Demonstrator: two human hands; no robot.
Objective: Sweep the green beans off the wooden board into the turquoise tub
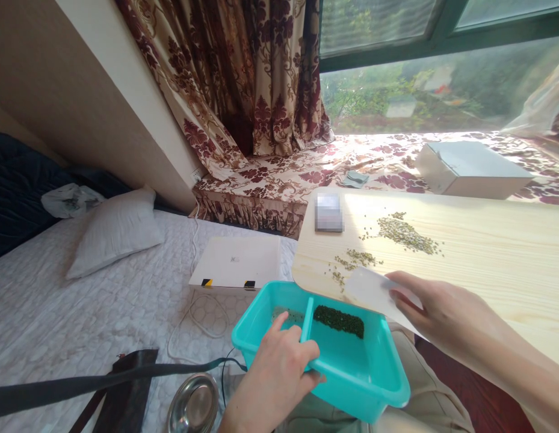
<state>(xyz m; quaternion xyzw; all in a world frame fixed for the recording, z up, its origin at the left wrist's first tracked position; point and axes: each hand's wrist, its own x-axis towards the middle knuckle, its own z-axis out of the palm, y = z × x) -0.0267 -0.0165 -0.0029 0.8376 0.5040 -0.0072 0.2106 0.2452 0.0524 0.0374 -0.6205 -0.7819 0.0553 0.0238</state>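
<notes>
A teal plastic box (351, 367) with a divider sits at the table's near edge, over my lap. Its right compartment holds a heap of dark green beans (339, 321), and a few small bits lie in the left one. My left hand (283, 355) grips the box at its near rim by the divider, index finger stretched over the left compartment. Held between the thumb and fingers of my right hand (423, 300) is a translucent white plastic scraper (367, 288), its edge low on the tabletop beside scattered greenish beans (355, 260).
The pale wooden table (496, 252) carries a larger bean pile (408, 233) and a pixelated flat object (329, 212). On the bed are a white box (238, 261), a pillow (117, 231), a metal bowl (194, 403) and a dark strap (171, 370). Another box (478, 165) stands by the window.
</notes>
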